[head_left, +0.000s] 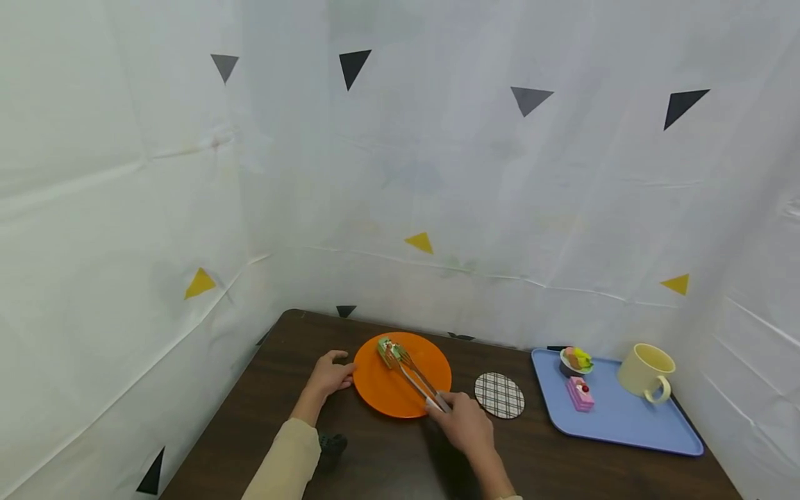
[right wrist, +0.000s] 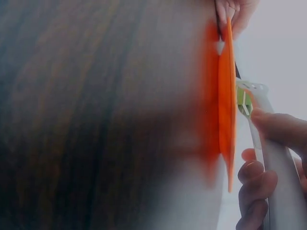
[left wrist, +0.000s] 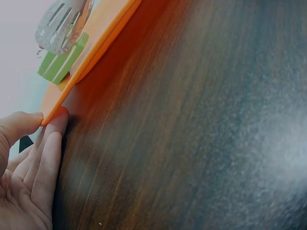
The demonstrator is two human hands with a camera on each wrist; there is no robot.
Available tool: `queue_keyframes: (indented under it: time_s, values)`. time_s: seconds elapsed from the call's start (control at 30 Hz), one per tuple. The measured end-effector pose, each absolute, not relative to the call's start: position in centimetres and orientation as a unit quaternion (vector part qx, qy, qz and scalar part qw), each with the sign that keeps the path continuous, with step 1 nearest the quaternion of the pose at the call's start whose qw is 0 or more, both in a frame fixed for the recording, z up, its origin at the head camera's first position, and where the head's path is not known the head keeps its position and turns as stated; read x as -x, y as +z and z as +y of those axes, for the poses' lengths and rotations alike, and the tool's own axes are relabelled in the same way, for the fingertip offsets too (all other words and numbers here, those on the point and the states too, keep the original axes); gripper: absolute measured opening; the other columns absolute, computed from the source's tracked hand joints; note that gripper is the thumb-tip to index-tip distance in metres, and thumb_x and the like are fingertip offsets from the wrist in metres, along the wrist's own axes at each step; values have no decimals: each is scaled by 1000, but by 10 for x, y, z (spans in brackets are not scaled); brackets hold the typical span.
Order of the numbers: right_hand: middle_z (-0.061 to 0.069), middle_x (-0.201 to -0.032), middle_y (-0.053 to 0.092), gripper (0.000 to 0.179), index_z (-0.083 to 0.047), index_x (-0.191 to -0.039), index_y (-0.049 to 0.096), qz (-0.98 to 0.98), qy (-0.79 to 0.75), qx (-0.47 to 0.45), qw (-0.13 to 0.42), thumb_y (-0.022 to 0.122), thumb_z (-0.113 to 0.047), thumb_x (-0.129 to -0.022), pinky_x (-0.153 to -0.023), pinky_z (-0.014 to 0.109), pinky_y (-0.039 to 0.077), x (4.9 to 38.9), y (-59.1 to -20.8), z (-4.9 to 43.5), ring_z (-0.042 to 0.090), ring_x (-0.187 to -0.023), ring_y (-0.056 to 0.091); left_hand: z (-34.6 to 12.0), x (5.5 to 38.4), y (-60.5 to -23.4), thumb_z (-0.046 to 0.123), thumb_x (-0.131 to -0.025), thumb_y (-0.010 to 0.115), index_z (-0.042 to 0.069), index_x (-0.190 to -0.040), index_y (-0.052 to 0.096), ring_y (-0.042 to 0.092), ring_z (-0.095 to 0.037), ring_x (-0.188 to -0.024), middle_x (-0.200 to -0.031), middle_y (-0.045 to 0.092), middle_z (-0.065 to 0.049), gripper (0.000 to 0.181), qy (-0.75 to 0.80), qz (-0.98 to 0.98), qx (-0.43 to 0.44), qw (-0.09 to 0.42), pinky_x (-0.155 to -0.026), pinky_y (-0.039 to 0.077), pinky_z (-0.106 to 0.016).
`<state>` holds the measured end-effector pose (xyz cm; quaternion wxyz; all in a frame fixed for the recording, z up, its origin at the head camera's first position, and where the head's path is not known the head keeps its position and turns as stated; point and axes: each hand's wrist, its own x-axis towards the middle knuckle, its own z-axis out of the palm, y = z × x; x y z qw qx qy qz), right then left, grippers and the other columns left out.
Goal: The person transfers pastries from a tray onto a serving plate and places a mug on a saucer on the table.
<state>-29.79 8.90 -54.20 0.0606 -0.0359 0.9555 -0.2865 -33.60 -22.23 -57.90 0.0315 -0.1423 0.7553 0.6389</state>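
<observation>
My left hand [head_left: 330, 375] pinches the left rim of a round orange plate [head_left: 373, 392]; the left wrist view shows the thumb above the rim and fingers beneath. My right hand [head_left: 465, 425] grips metal serving tongs [head_left: 420, 380] by their handles, the arms reaching in over the plate from the right. At the far left part of the plate, a green toy cake slice [head_left: 382, 344] sits at the slotted tong heads. In the left wrist view, a tong head [left wrist: 55, 28] overlaps the green cake slice [left wrist: 62, 62].
A checked round coaster [head_left: 499, 396] lies right of the plate. Farther right, a blue tray [head_left: 615, 423] carries a yellow mug [head_left: 639, 373], a pink toy cake slice [head_left: 580, 394] and a small cup of colourful toy food [head_left: 575, 361]. A dark object [head_left: 332, 446] lies beside the left sleeve.
</observation>
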Motion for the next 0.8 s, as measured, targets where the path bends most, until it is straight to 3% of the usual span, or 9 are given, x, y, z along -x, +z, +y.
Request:
queue_keyframes:
  time_s: [0.37, 0.67, 0.8]
  values:
    - [-1, -87, 69, 45, -22, -125, 79, 955, -285, 43, 71, 79, -55, -94, -57, 39, 43, 297, -544, 92, 21, -66, 57, -222, 342, -582, 18, -107, 68, -1, -143, 57, 73, -9, -75, -97, 75, -12, 42, 638, 752, 159, 42, -72, 64, -22]
    - [-3, -84, 70, 50, -21, -129, 78, 954, -288, 48, 66, 84, -53, -90, -54, 38, 43, 296, -542, 94, 20, -63, 57, -222, 342, -580, 16, -106, 70, -3, -140, 59, 73, -9, -74, -94, 74, -11, 41, 634, 756, 158, 42, -72, 64, -23]
    - [-6, -80, 69, 53, -23, -131, 77, 957, -279, 51, 59, 86, -52, -88, -55, 37, 44, 292, -533, 98, 18, -65, 57, -225, 340, -577, 17, -105, 71, -5, -140, 59, 74, -11, -79, -101, 75, -14, 43, 634, 758, 145, 48, -78, 66, -26]
